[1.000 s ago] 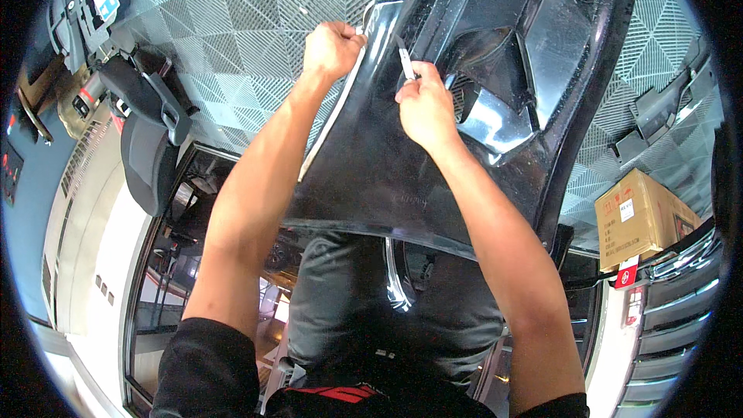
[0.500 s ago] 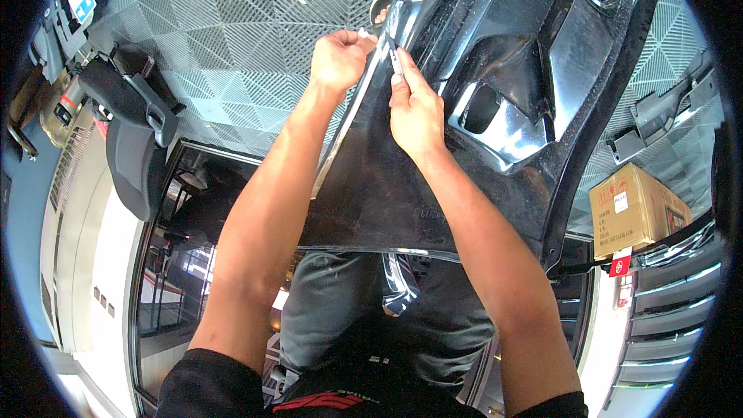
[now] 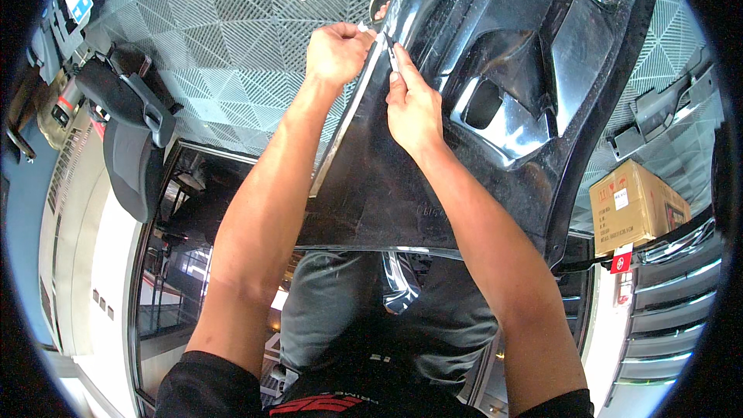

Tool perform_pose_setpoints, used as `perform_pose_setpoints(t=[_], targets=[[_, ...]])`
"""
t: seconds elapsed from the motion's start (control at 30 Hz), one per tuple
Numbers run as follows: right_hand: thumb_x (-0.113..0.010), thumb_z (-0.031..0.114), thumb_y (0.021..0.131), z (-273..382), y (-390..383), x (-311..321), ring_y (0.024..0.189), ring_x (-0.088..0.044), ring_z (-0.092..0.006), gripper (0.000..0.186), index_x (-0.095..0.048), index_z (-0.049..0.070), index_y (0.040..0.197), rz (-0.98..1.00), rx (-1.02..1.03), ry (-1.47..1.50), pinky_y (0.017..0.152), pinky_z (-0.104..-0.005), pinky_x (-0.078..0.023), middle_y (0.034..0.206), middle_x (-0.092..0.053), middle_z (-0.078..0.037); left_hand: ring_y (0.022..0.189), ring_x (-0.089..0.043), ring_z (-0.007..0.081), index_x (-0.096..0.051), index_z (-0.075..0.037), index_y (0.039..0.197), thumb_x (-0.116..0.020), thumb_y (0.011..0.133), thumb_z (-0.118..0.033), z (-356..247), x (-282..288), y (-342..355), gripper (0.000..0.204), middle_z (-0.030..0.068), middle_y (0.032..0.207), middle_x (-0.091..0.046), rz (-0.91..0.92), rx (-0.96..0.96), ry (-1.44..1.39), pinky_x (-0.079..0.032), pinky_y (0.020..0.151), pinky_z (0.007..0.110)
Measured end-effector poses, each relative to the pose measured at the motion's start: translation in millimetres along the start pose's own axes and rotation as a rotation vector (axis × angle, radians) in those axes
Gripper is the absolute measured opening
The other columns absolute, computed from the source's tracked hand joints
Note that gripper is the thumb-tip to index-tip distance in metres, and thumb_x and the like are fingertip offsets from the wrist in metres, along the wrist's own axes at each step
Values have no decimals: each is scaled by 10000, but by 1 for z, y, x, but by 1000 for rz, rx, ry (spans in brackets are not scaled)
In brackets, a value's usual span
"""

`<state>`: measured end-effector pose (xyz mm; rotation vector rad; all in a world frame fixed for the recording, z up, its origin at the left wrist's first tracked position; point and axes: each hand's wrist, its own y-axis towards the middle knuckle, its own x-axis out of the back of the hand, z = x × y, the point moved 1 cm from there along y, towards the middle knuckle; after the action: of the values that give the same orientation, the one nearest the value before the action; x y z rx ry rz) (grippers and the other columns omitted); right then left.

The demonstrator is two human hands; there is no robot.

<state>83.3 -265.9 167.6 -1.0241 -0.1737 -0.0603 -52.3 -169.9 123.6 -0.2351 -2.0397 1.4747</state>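
Note:
A large glossy black car body panel (image 3: 480, 193) lies in front of me, with a pale tape strip (image 3: 337, 142) along its left edge. At the upper end of that edge, my left hand (image 3: 334, 56) is closed, its fingertips pinching a bit of white tape. My right hand (image 3: 416, 108) grips a slim cutter knife (image 3: 394, 60) over the panel, its index finger laid along the handle. The knife's tip is close to the strip's upper end, near my left fingertips; whether it touches is too small to tell.
Right of the panel stand a cardboard box (image 3: 623, 213) and a black slatted grille (image 3: 658, 317). A dark bracket-like part (image 3: 669, 112) rests on the grey tiled floor (image 3: 240, 46). Black trim pieces (image 3: 131, 139) lie at the left. A sandalled foot (image 3: 381, 8) shows beyond the panel's edge.
My left hand has shifted slightly left and up, still pinching the tape. My right hand with the knife has barely moved.

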Motion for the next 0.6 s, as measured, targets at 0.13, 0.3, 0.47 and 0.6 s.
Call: perform_pose_setpoints(t=[0.13, 0.3, 0.47, 0.6], targets=[[-560, 110, 1031, -1, 4, -3, 890, -737, -445, 493, -543, 116, 1524, -12, 76, -68, 799, -526, -576, 972, -711, -303, 713, -650, 118, -732, 44, 1015, -801, 929, -202, -1, 2, 0, 270, 60, 844, -721, 25, 8, -32, -547, 634, 270], [-591, 138, 990, 6, 6, 0, 784, -738, -425, 540, -543, 132, 1528, 49, 60, -206, 766, -549, -588, 857, -728, -252, 784, -702, 151, -726, 44, 1034, -788, 948, -207, -4, 6, -3, 272, 87, 911, -750, 52, 37, -68, -590, 697, 289], [-612, 206, 974, 4, 7, 2, 744, -747, -390, 572, -535, 150, 1537, 72, 115, -447, 735, -534, -606, 802, -741, -199, 829, -724, 173, -714, 40, 1067, -772, 970, -222, -11, 6, -7, 286, 104, 967, -765, 59, 52, -52, -613, 746, 315], [-613, 230, 973, 8, 7, 5, 737, -747, -388, 585, -522, 146, 1545, 113, 112, -491, 724, -530, -607, 787, -737, -199, 841, -727, 173, -714, 36, 1069, -759, 980, -223, -10, 8, -6, 277, 103, 971, -767, 71, 59, -56, -614, 758, 319]])
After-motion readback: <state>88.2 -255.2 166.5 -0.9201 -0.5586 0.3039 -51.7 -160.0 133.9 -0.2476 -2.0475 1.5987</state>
